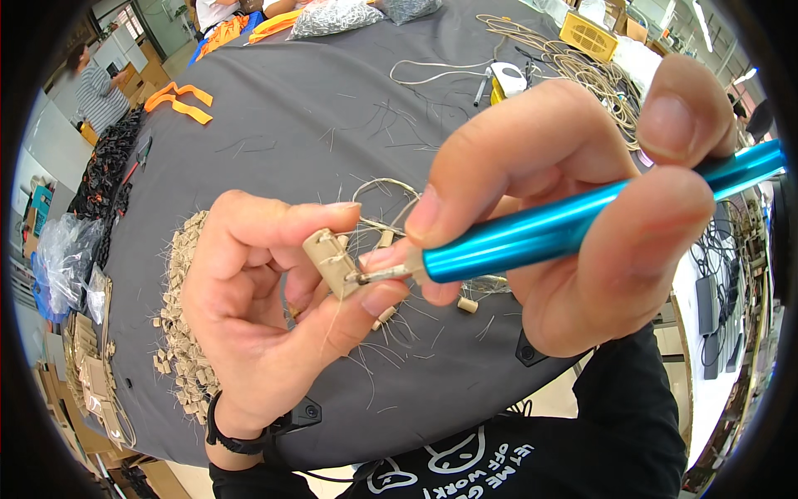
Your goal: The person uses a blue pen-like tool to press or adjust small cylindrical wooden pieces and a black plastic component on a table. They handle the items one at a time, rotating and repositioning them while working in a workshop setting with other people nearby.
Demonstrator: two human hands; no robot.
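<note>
My left hand (249,283) pinches a small tan piece (329,259), which looks like folded webbing, between thumb and fingers. A pale loose thread hangs from its lower end. My right hand (573,208) grips a shiny blue pen-shaped tool (515,233) with a thin metal tip. That tip, dark at its end, meets the lower right end of the tan piece, close to my left thumb; whether it touches is hard to tell. Behind my left hand lies a heap of similar tan pieces (179,333) with thread ends sticking out. One loose piece (468,305) rests below the tool.
Cut threads (386,125) are scattered over the dark grey table cover (299,150). Orange straps (179,101) and a red-handled tool (133,166) lie far left. Tan cord (594,75) is coiled at the far right, near a yellow box (588,36). A person in stripes (101,96) stands beyond.
</note>
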